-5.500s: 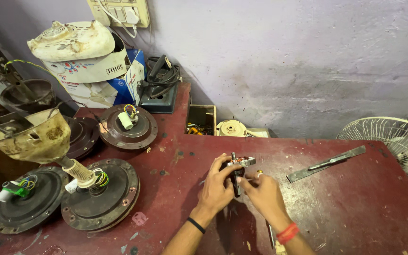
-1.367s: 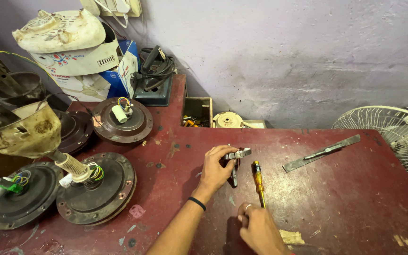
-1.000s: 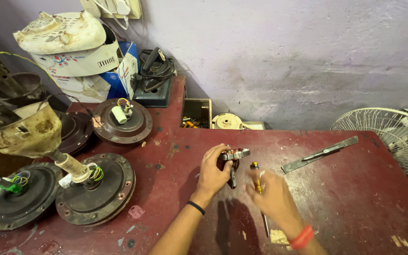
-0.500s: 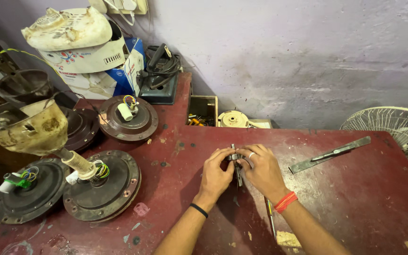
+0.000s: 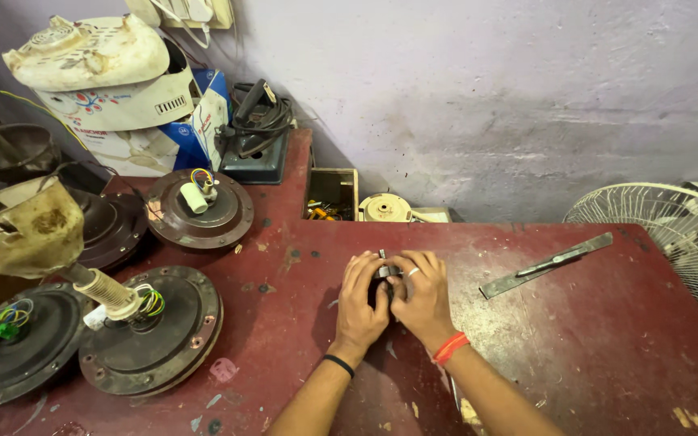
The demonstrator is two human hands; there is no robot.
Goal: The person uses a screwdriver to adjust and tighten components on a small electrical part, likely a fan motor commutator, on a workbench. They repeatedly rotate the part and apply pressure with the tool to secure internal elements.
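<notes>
Both of my hands meet over the middle of a worn red table [image 5: 607, 347]. My left hand [image 5: 363, 300] and my right hand [image 5: 419, 295] are closed together around a small grey metal part [image 5: 384, 270], and only its top shows between the fingers. A black band is on my left wrist and a red band on my right. A screwdriver shaft [image 5: 454, 393] pokes out from under my right forearm.
Several dark ceiling-fan motors [image 5: 155, 329] [image 5: 201, 208] lie at the left, with a dirty fan cover [image 5: 22, 230]. A flat metal bar [image 5: 544, 264] rests at the right. A white fan guard [image 5: 672, 234] leans at the far right. Boxes [image 5: 127, 105] and a parts tray [image 5: 330, 194] stand behind.
My right hand came up from the near table edge, past the screwdriver, and closed onto the metal part next to my left hand. The screwdriver now lies under my right forearm.
</notes>
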